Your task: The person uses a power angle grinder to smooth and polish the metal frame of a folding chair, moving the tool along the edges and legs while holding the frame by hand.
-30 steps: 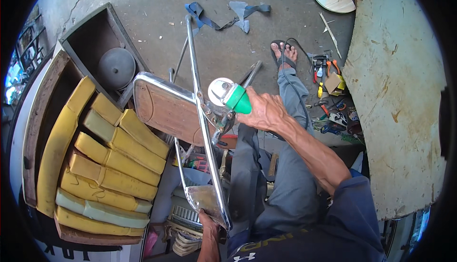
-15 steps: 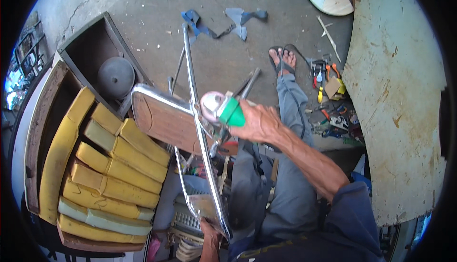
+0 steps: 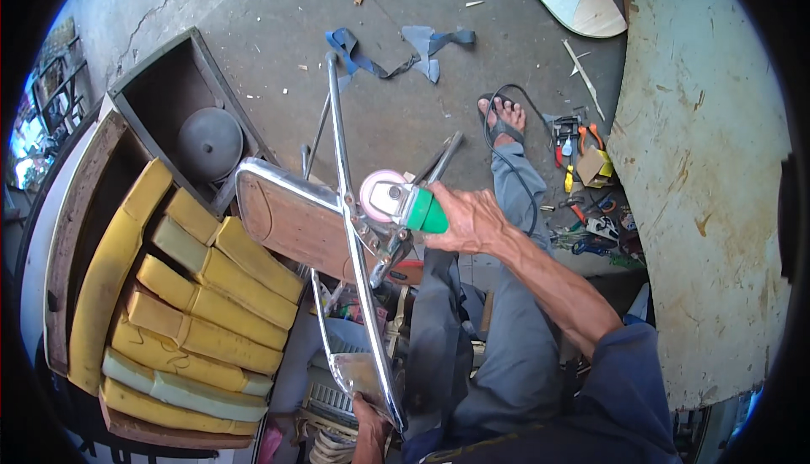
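Observation:
My right hand is wrapped round the green body of an angle grinder. Its pinkish round disc sits just right of a chrome tube on a folding metal chair frame; whether disc and metal touch, I cannot tell. Between my legs and the yellow foam stack, the frame stands tilted, with a brown wooden panel in its chrome rim. Low in the picture, my left hand is closed on the frame's lower end, beside a small panel; its fingers are partly hidden.
Yellow foam strips lie stacked at left, below a dark open box with a round grey lid. Pliers and other hand tools lie beside my right foot. A large stained board stands at right. Blue cloth scraps lie ahead.
The grinder has shifted slightly right and turned, so more of its metal head and disc shows. My left hand keeps its hold on the frame.

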Tool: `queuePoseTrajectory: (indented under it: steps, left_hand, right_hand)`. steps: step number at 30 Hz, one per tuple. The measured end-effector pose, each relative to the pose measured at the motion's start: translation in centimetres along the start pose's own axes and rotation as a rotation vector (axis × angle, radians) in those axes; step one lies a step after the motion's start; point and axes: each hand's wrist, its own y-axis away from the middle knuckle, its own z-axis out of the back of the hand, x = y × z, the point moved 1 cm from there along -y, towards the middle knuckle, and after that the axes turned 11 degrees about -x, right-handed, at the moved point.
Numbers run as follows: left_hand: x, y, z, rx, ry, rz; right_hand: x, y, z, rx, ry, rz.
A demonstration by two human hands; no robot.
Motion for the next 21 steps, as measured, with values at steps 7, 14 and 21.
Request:
queuePoseTrajectory:
  steps: [7,14,21]
  left_hand:
    - [0.9,-7.0,3.2,0.013,-0.103,-0.08]
    - [1.3,-10.5,6.5,-0.039,-0.185,-0.122]
    - [1.2,-5.2,3.8,0.027,-0.125,-0.048]
  right_hand:
    - [-1.9,0.3,-1.0,-0.017,-0.096,0.07]
    - [-2.9,0.1,-1.7,-0.053,-0.147,0.103]
    - [-5.8,-1.3,-2.6,-0.032,-0.2,0.22]
